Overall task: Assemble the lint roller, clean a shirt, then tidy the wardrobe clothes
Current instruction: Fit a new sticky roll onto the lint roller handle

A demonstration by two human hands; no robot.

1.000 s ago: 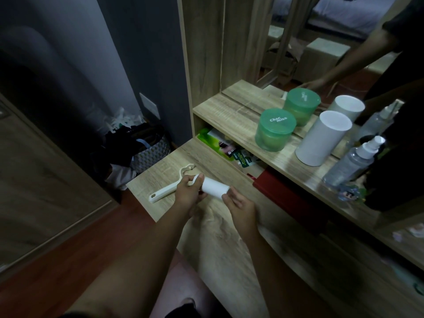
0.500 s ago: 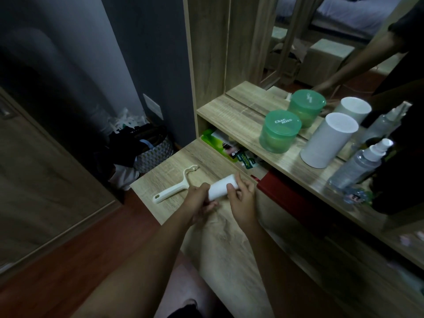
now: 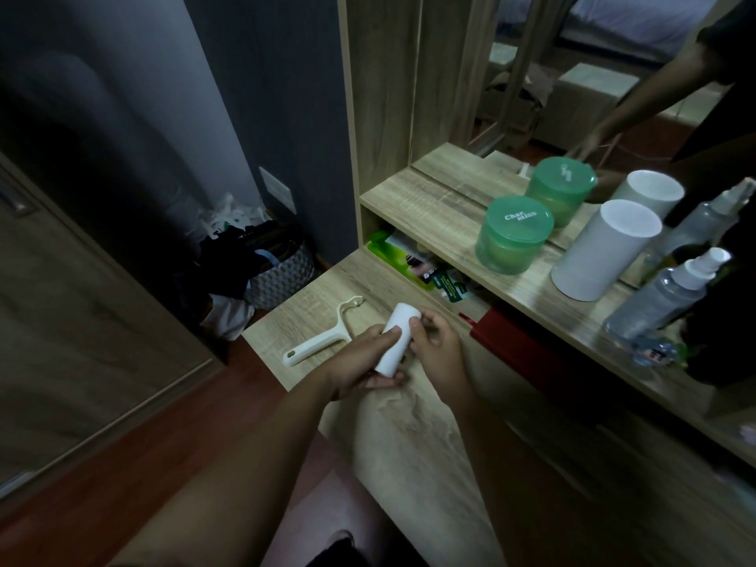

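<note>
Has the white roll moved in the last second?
Yes. Against the handle lying on the desk, the roll has swung from crosswise to pointing away, toward the shelf.

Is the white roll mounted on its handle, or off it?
Off. Left hand and right hand hold the roll; the handle lies on the desk.
</note>
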